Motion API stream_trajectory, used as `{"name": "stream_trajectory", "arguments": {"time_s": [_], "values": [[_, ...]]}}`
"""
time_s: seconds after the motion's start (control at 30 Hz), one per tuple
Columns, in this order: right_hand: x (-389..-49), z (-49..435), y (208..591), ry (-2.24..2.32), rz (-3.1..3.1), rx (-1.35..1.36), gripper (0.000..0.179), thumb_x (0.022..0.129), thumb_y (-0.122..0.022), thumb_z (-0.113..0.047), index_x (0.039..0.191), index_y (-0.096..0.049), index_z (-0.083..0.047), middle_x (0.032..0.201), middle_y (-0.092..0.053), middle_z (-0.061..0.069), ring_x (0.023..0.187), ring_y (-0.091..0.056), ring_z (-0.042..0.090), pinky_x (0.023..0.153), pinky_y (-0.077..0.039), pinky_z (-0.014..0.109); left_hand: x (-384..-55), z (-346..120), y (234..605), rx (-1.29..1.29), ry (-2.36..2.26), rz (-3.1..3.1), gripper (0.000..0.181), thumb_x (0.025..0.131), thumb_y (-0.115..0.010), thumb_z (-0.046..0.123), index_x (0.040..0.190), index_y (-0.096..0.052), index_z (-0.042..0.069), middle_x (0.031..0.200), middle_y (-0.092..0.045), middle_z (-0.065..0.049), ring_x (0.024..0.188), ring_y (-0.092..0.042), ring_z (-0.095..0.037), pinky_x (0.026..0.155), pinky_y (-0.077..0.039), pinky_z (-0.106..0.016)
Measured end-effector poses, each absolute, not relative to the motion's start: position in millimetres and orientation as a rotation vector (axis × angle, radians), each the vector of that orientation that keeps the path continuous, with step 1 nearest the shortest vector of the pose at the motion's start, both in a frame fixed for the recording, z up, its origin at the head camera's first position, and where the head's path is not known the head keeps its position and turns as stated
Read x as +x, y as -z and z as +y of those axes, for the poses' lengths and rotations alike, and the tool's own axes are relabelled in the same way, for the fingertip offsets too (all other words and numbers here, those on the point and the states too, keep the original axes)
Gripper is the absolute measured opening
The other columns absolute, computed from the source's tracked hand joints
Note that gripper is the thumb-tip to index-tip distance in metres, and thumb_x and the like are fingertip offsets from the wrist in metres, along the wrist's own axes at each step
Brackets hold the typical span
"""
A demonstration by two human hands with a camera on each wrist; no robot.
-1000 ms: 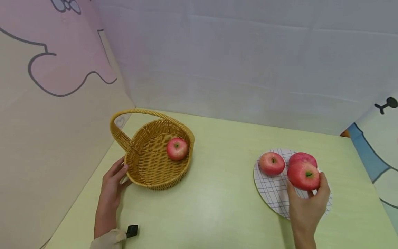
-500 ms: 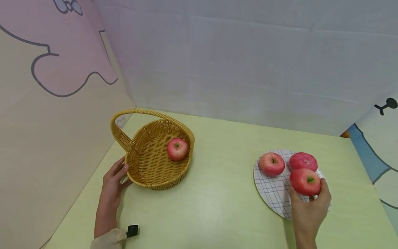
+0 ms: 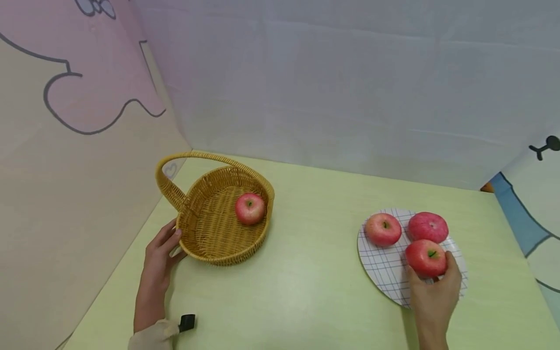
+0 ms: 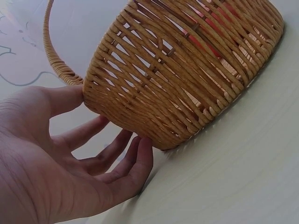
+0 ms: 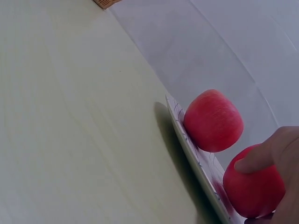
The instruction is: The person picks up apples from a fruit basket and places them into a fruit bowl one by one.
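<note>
In the head view, my right hand (image 3: 435, 296) grips a red apple (image 3: 425, 257) at the front of a round white plate with a checked pattern (image 3: 385, 272). Its thumb presses the near side of that apple (image 5: 254, 186) in the right wrist view. Two more apples sit on the plate, a paler one (image 3: 383, 229) at left and a redder one (image 3: 428, 227) behind. At left, my left hand (image 3: 159, 257) holds the side of a wicker basket (image 3: 218, 260), thumb at the rim and curled fingers against the outer wall (image 4: 154, 88). One apple (image 3: 250, 209) lies inside it.
The basket's tall arched handle (image 3: 210, 156) leans over its back. Pale table surface (image 3: 306, 257) lies between basket and plate. A whitish cloth wall (image 3: 332, 97) stands behind, and printed cloth (image 3: 87, 170) borders the left.
My right hand has brought its apple down and slightly nearer on the plate, uncovering more of the apple behind. The left hand and basket have stayed put.
</note>
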State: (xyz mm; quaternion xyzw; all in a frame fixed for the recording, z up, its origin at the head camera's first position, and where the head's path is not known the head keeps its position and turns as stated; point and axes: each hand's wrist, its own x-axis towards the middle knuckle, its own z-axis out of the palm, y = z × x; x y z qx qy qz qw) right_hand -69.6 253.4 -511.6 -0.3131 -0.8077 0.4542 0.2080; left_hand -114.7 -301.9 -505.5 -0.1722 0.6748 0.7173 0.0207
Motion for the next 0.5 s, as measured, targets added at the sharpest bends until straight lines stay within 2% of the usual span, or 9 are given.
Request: {"name": "stream_trajectory", "arguments": {"time_s": [0.23, 0.5], "values": [[-71.0, 252.7, 511.9, -1.277, -2.287, -0.871, 0.093, 0.089, -0.077, -0.004, 0.165, -0.025, -0.009, 0.164, -0.036, 0.018, 0.149, -0.038, 0.037, 0.124, -0.035, 0.048, -115.0, -302.7, 506.1, -0.504, -2.249, 2.096, 0.061, 0.109, -0.056, 0.033, 0.163, -0.036, 0.016, 0.133, -0.056, 0.016, 0.115, -0.061, 0.0, 0.085, -0.057, -0.022], [-68.6, 257.8, 512.6, -1.228, -2.298, -0.85, 0.092, 0.088, -0.073, -0.002, 0.164, -0.023, -0.004, 0.163, -0.035, 0.025, 0.149, -0.035, 0.044, 0.127, -0.026, 0.055, -116.4, -302.2, 505.6, -0.512, -2.239, 2.08, 0.061, 0.109, -0.057, 0.034, 0.163, -0.036, 0.016, 0.134, -0.055, 0.016, 0.115, -0.061, -0.001, 0.085, -0.057, -0.023]]}}
